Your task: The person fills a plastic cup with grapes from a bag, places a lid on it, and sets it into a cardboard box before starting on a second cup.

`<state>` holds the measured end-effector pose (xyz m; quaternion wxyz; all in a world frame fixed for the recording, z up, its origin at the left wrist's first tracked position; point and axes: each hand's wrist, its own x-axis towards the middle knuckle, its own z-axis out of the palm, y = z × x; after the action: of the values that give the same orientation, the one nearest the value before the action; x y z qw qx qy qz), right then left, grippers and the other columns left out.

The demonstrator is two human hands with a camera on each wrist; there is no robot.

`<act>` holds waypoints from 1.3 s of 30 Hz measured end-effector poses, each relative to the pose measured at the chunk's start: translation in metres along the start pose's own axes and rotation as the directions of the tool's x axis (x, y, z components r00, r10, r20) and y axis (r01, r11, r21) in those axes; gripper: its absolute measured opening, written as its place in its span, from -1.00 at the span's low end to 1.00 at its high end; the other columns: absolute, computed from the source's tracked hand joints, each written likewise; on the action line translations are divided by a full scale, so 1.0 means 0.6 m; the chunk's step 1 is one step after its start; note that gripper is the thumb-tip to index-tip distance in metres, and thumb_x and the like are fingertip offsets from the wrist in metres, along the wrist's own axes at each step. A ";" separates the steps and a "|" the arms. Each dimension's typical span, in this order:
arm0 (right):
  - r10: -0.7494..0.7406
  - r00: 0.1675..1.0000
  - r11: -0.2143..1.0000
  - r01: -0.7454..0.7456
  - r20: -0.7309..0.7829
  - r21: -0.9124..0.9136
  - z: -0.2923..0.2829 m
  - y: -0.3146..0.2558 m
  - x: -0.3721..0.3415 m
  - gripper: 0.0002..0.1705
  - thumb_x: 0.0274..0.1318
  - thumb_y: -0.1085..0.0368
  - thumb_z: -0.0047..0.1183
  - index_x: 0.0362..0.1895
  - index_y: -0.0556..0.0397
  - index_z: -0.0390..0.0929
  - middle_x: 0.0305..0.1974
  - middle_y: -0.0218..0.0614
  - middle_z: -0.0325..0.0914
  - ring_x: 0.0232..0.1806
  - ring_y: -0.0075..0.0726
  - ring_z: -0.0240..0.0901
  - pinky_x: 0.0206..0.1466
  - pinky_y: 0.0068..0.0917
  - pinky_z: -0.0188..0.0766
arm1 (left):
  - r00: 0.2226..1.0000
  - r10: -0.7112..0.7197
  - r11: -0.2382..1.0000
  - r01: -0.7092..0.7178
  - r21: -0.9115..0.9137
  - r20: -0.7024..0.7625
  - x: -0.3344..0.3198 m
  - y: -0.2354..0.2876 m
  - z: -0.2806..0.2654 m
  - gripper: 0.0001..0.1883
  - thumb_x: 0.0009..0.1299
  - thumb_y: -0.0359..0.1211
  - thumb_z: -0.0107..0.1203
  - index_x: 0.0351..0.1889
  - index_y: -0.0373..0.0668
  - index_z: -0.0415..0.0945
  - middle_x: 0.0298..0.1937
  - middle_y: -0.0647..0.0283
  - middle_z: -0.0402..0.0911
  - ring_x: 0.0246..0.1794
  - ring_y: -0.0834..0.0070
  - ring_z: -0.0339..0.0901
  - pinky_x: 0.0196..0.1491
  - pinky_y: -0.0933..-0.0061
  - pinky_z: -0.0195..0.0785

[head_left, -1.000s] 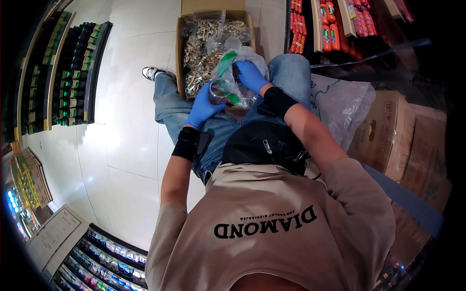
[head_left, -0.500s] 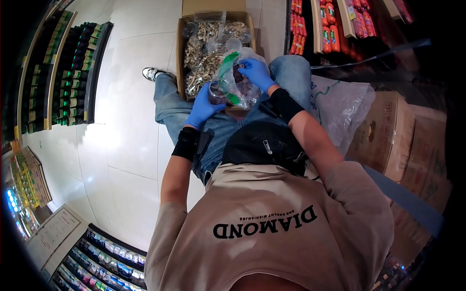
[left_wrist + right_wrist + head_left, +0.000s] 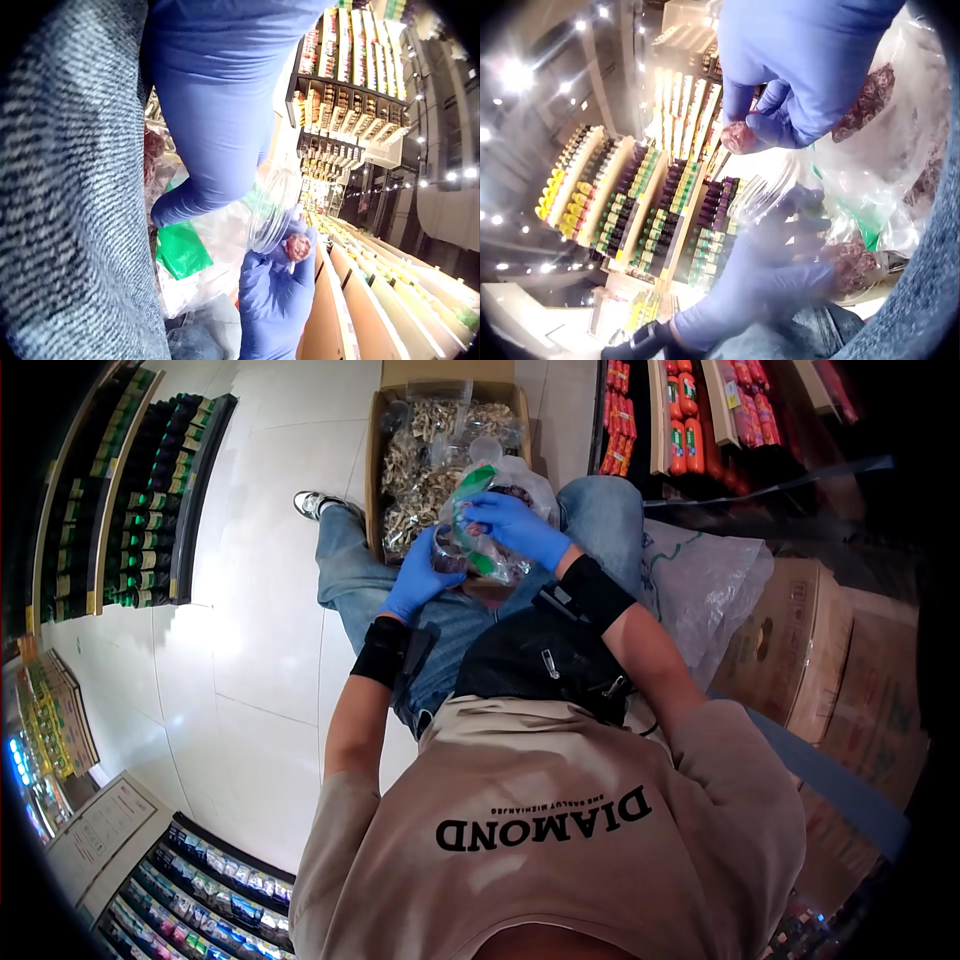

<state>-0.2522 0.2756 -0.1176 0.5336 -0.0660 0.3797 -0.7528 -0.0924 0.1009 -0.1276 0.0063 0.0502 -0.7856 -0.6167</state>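
Observation:
My left hand curls round a clear round container, whose rim shows in the right wrist view. My right hand is above the container's mouth, pinching a wrinkled reddish piece between thumb and fingers. The same piece appears beside the container rim in the left wrist view. A clear plastic bag with green print lies open at my lap, holding more dark red pieces. Both hands wear blue gloves.
A cardboard box with bags of dried brownish pieces stands between the legs. A crumpled plastic bag and cartons lie at the right. Shelves of bottles stand left; shelves of red packages are at upper right.
My right hand has come out of the plastic bag with a piece and moved left to the container. The left hand has kept its hold on the container.

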 end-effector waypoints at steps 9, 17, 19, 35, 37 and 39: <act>-0.154 0.988 0.890 0.152 0.030 -0.429 0.034 -0.007 -0.021 -0.65 0.34 0.33 0.18 0.13 0.25 0.55 0.00 -0.20 0.66 -0.04 -0.41 0.63 0.09 -0.50 0.54 | 1.000 0.022 0.998 -0.021 0.057 -0.005 0.003 -0.011 0.002 -0.05 0.01 -0.41 0.55 0.40 -0.21 0.28 0.26 0.15 0.49 0.29 0.35 0.45 0.36 0.31 0.31; -0.429 0.897 0.737 0.281 -0.105 -0.614 0.015 -0.019 -0.011 -0.67 0.19 0.35 0.32 0.02 0.19 0.63 -0.19 -0.36 0.67 -0.14 -0.56 0.59 0.03 -0.53 0.54 | 1.000 0.023 0.999 -0.023 0.027 -0.006 -0.001 -0.006 0.000 -0.08 0.00 -0.42 0.55 0.36 -0.19 0.31 0.22 0.17 0.51 0.27 0.36 0.46 0.34 0.32 0.33; -0.441 0.895 0.655 0.273 -0.063 -0.705 0.031 -0.018 -0.021 -0.68 0.17 0.34 0.34 0.00 0.16 0.65 -0.23 -0.39 0.66 -0.18 -0.60 0.56 0.00 -0.55 0.52 | 1.000 0.021 0.999 -0.021 0.042 -0.003 0.000 0.003 0.001 -0.09 0.00 -0.43 0.55 0.36 -0.19 0.32 0.21 0.17 0.52 0.27 0.36 0.47 0.34 0.32 0.34; -0.505 0.863 0.362 0.236 0.023 -0.902 0.034 -0.027 -0.034 -0.74 0.18 0.25 0.25 -0.10 0.09 0.70 -0.38 -0.19 0.61 -0.40 -0.50 0.46 -0.20 -0.46 0.45 | 1.000 0.024 0.999 -0.023 0.048 -0.005 -0.002 0.002 -0.001 -0.11 0.00 -0.43 0.53 0.35 -0.19 0.34 0.24 0.18 0.51 0.29 0.35 0.46 0.35 0.32 0.32; -0.525 0.851 0.318 0.226 0.027 -0.921 0.025 -0.042 -0.047 -0.77 0.16 0.24 0.21 -0.21 0.15 0.68 -0.40 -0.08 0.61 -0.37 -0.29 0.55 -0.21 -0.33 0.46 | 1.000 0.017 0.999 -0.016 0.038 -0.010 -0.002 0.002 -0.001 -0.11 0.00 -0.44 0.53 0.35 -0.20 0.35 0.24 0.18 0.51 0.29 0.35 0.46 0.36 0.32 0.31; -0.429 0.902 -0.010 0.057 0.056 -0.998 -0.026 -0.039 -0.035 -0.79 0.15 0.26 0.13 -0.29 0.17 0.63 -0.32 -0.02 0.63 -0.31 0.03 0.59 -0.19 -0.16 0.48 | 0.998 0.061 0.991 -0.059 0.117 -0.012 0.002 -0.017 -0.001 -0.10 -0.01 -0.44 0.54 0.35 -0.20 0.34 0.24 0.18 0.51 0.29 0.36 0.46 0.36 0.32 0.31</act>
<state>-0.2690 0.3047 -0.1073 0.1394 -0.3782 0.8408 -0.3612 -0.0928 0.0978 -0.1373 0.0278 0.0317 -0.8214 -0.5688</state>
